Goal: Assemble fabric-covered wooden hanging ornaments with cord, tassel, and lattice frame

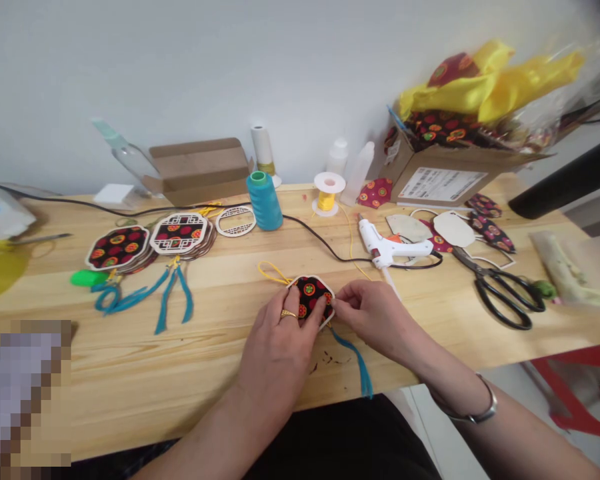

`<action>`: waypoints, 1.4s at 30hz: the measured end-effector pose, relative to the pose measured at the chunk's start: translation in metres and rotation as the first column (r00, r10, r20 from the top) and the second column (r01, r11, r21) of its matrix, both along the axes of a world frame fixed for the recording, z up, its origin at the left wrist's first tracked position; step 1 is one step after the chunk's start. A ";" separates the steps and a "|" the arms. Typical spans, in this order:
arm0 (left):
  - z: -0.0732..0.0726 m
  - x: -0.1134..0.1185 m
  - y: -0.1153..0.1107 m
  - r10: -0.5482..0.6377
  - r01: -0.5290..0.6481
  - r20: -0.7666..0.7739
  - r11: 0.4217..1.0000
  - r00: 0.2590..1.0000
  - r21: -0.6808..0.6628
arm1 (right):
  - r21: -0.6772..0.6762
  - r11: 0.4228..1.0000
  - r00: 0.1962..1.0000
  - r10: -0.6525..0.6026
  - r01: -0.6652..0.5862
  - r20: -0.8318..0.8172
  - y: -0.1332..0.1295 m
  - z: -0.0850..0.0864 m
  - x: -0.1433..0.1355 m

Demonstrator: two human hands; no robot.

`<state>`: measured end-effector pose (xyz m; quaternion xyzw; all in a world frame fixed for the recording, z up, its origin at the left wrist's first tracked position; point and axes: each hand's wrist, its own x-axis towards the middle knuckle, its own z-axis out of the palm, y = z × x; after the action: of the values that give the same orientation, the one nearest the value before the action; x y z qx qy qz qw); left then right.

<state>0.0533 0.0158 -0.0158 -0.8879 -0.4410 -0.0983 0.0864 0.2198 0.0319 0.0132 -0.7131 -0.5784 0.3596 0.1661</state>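
A fabric-covered pendant [309, 291] with a pale frame lies on the table in front of me. Its dark cloth has red and orange flowers; a yellow cord loop [273, 270] sticks out at the upper left and a blue tassel [360, 363] trails toward me. My left hand [277, 340], with a ring, grips the pendant from the left, fingers over its face. At its right edge my right hand [373, 313] has thumb and forefinger pinched together; whatever lies between those fingertips is too small to make out.
Finished-looking pendants [180, 233] are stacked at left. A blue thread cone [265, 203], a yellow cord spool [326, 197] and a white glue gun [387, 247] stand or lie behind. Black scissors [505, 290] and a cardboard box [443, 177] of fabric are right. A black cable [315, 230] crosses the table.
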 end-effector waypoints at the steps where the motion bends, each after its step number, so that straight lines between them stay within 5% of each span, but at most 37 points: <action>1: 0.000 0.000 0.000 0.002 -0.002 -0.004 1.000 1.000 -0.003 | 0.010 1.000 1.000 0.001 -0.001 0.000 0.000 0.000 0.000; 15: 0.002 0.000 0.000 -0.007 0.009 -0.024 0.998 1.000 0.061 | 0.042 0.999 1.000 0.014 -0.013 -0.028 -0.003 -0.002 0.002; 42: -0.005 -0.006 0.004 -0.041 0.038 -0.022 0.992 0.999 -0.118 | 0.051 0.998 0.999 0.029 -0.027 -0.027 -0.005 -0.004 0.004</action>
<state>0.0473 0.0201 -0.0208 -0.9013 -0.4271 -0.0628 0.0372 0.2234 0.0269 0.0095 -0.6954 -0.5949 0.3571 0.1871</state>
